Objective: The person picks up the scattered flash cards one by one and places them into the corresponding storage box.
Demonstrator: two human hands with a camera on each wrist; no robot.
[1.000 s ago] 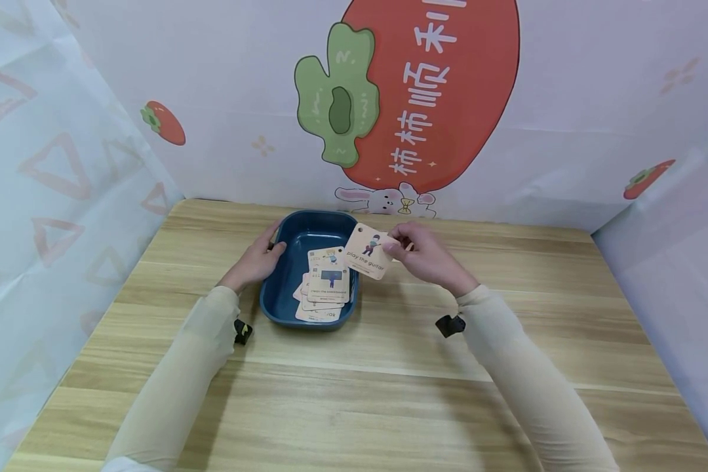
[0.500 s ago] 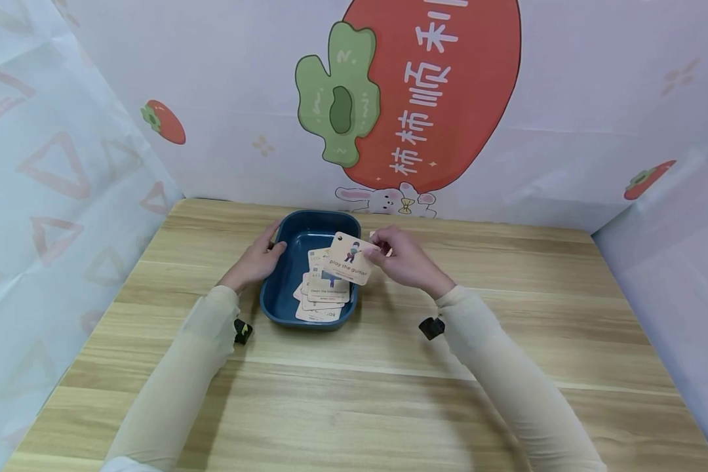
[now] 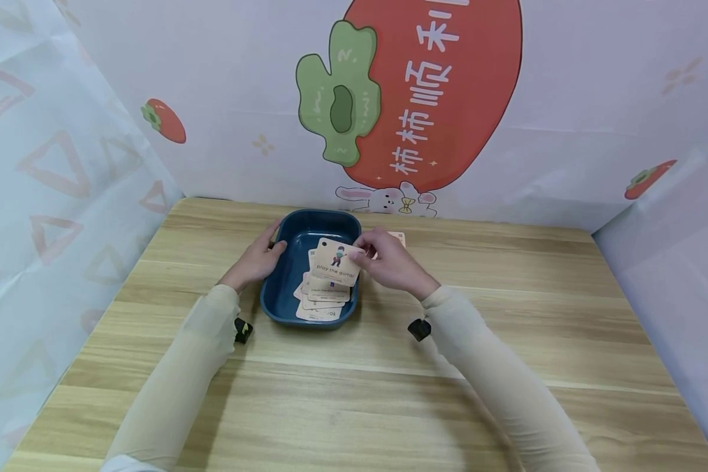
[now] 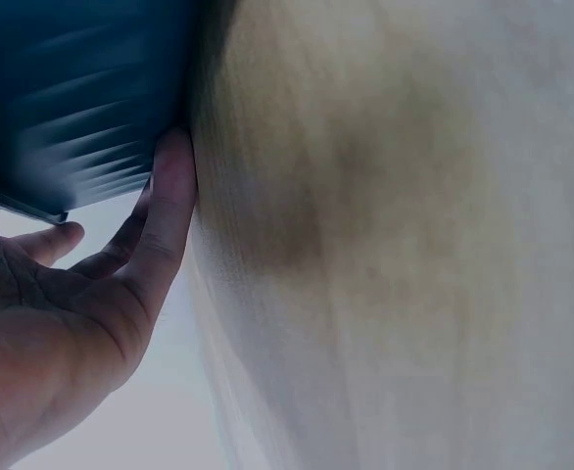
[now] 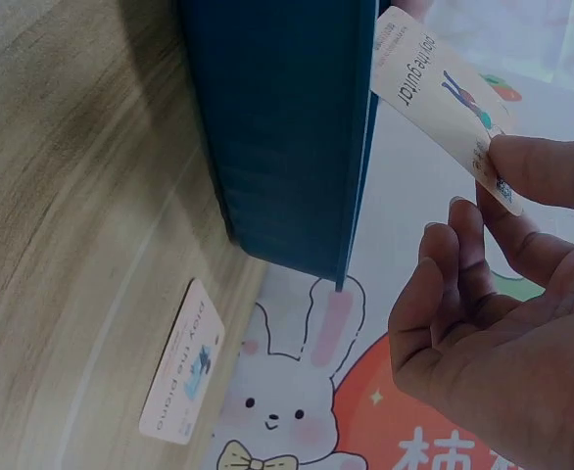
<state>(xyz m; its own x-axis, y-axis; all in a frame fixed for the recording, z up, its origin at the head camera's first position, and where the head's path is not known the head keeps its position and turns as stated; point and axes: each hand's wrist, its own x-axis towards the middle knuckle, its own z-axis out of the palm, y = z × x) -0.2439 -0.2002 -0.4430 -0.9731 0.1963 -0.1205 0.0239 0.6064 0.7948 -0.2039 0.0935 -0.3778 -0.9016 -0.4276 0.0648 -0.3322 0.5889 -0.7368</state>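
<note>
My right hand (image 3: pixel 391 263) pinches a "play the guitar" flashcard (image 3: pixel 334 263) between thumb and forefinger, over the right side of a dark blue plastic bin (image 3: pixel 282 303). The card is tilted, and a hole shows in its corner. Below it, several flashcards (image 3: pixel 320 313) lie overlapping in the bin, partly hidden by the held card. My left hand (image 3: pixel 257 259) holds the bin's left side, thumb at the rim and fingers along the outer wall. In the right wrist view, the other fingers of my right hand (image 5: pixel 502 304) are bent below the card.
A "play the piano" flashcard (image 5: pixel 184 364) lies on the wooden table (image 3: pixel 330 406) to the right of the bin, mostly hidden behind my right hand in the head view. A printed white backdrop (image 3: pixel 236 157) rises behind the table's back edge.
My right hand has moved left with the guitar card, from the bin's right rim to over the cards inside. My left hand and the bin have stayed in place.
</note>
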